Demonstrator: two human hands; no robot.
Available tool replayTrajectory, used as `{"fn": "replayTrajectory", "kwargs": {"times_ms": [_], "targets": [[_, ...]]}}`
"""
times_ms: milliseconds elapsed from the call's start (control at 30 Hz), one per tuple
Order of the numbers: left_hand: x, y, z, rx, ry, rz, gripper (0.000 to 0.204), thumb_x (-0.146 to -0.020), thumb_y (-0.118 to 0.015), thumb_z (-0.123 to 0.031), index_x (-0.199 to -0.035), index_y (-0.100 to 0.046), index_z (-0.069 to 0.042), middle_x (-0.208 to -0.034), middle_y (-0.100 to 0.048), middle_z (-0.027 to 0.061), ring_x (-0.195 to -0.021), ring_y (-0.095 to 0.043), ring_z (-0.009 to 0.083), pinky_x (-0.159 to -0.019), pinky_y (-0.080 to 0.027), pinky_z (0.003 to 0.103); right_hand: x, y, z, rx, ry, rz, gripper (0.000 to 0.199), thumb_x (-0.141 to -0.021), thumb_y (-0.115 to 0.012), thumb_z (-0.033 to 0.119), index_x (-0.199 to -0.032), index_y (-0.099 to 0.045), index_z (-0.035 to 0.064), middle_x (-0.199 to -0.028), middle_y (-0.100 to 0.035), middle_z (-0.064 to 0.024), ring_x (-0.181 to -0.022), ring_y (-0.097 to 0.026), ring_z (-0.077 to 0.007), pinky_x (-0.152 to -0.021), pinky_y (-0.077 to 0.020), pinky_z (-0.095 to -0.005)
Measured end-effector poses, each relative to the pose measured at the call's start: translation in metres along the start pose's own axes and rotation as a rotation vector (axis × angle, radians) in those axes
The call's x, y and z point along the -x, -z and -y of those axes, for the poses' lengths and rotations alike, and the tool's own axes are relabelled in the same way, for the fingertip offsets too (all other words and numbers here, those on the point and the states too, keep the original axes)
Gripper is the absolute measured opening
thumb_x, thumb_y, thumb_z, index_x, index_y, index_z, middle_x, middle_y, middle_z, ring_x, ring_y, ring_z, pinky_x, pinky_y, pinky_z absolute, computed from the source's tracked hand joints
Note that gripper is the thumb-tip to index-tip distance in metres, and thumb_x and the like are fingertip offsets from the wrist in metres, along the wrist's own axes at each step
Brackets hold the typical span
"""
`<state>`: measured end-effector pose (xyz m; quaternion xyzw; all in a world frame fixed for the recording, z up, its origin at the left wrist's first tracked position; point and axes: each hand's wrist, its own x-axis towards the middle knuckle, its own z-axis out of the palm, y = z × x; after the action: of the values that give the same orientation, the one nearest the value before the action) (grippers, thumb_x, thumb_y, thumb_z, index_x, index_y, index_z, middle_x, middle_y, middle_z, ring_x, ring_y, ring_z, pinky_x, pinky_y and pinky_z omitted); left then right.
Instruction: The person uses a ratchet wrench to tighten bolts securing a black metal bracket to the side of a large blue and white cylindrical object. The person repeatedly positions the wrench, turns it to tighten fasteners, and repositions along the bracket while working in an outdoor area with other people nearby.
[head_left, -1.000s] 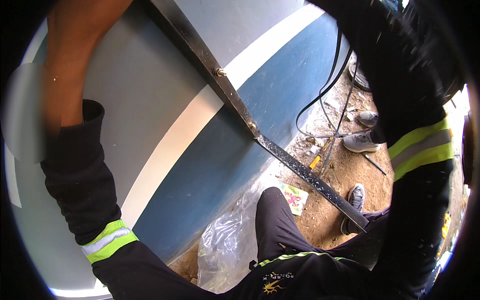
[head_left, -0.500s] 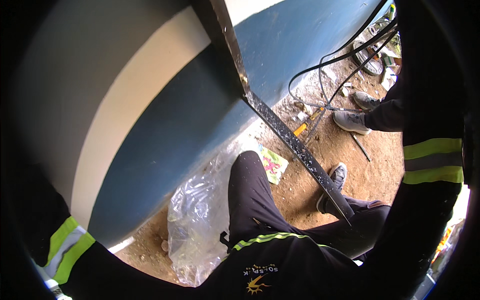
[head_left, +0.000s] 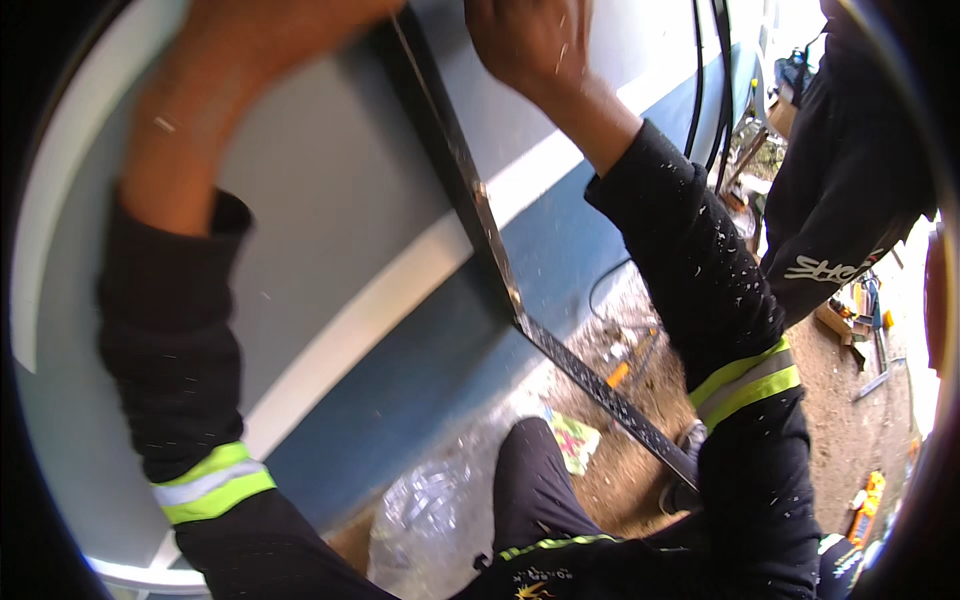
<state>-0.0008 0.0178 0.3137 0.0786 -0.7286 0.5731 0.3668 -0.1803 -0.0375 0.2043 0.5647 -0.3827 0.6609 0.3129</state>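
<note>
Grey-and-blue wall (head_left: 330,260) fills the background; both hands, left (head_left: 250,50) and right (head_left: 530,40), grip a long dark metal bar (head_left: 480,220) held against it. Its far end could swing into the person's leg (head_left: 540,480).

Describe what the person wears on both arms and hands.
Both hands, left and right, are bare, without gloves. Each black sleeve carries a yellow-green band with a silver reflective stripe near the upper arm. Pale specks dust the right sleeve.
</note>
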Motion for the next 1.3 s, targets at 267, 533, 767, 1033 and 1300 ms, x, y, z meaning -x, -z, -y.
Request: {"fn": "replayTrajectory", "kwargs": {"times_ms": [267, 533, 767, 1033, 1300], "targets": [[0.003, -0.014, 0.002, -0.068, 0.070, 0.013, 0.020, -0.095, -0.081, -0.027, -0.108, -0.075, -0.012, -0.114, -0.077, 0.0001, -0.129, -0.060, 0.0235, -0.106, -0.031, 0.048, -0.161, 0.032, -0.052, 0.015, 1.148, 0.226, 0.029, -0.098, -0.078, 0.034, -0.095, -0.068, 0.0070, -0.094, -0.063, -0.0118, -0.090, -0.067, -0.0368, -0.078, -0.0541, -0.0523], [0.007, -0.015, 0.003, -0.065, 0.046, 0.000, 0.022, -0.097, -0.081, -0.028, -0.114, -0.077, -0.014, -0.118, -0.078, -0.0011, -0.132, -0.061, 0.0238, -0.108, -0.032, 0.050, -0.127, 0.016, -0.067, -0.112, 0.951, 0.133, 0.030, -0.101, -0.076, 0.036, -0.095, -0.070, 0.0071, -0.084, -0.064, -0.0142, -0.082, -0.067, -0.0397, -0.072, -0.0537, -0.0514], [0.006, -0.022, 0.000, 0.100, -0.018, -0.131, 0.017, -0.080, -0.077, -0.010, -0.095, -0.069, -0.007, -0.097, -0.070, 0.0099, -0.111, -0.062, 0.0343, -0.097, -0.037, 0.050, -0.055, 0.017, -0.029, -0.089, 0.427, 0.058, 0.039, -0.109, -0.068, 0.037, -0.087, -0.061, 0.0060, -0.078, -0.064, -0.0166, -0.075, -0.067, -0.0441, -0.067, -0.0524, -0.0535], [0.006, -0.012, 0.013, 0.178, 0.004, 0.034, 0.020, -0.080, -0.076, -0.010, -0.099, -0.071, -0.008, -0.102, -0.073, 0.0090, -0.115, -0.060, 0.0344, -0.098, -0.037, 0.052, 0.015, -0.013, 0.016, 0.066, 0.001, -0.161, 0.041, -0.110, -0.068, 0.046, -0.087, -0.070, 0.0129, -0.068, -0.064, -0.0084, -0.056, -0.064, -0.0327, -0.048, -0.0439, -0.0411], [0.002, -0.017, -0.002, 0.199, 0.103, -0.091, 0.021, -0.085, -0.079, -0.014, -0.103, -0.071, -0.008, -0.112, -0.069, 0.0087, -0.125, -0.058, 0.0325, -0.103, -0.036, 0.055, -0.073, 0.022, -0.032, 0.036, 0.438, 0.126, 0.029, -0.092, -0.085, 0.036, -0.092, -0.070, 0.0123, -0.091, -0.063, -0.0094, -0.089, -0.066, -0.0336, -0.080, -0.0521, -0.0475]]}}
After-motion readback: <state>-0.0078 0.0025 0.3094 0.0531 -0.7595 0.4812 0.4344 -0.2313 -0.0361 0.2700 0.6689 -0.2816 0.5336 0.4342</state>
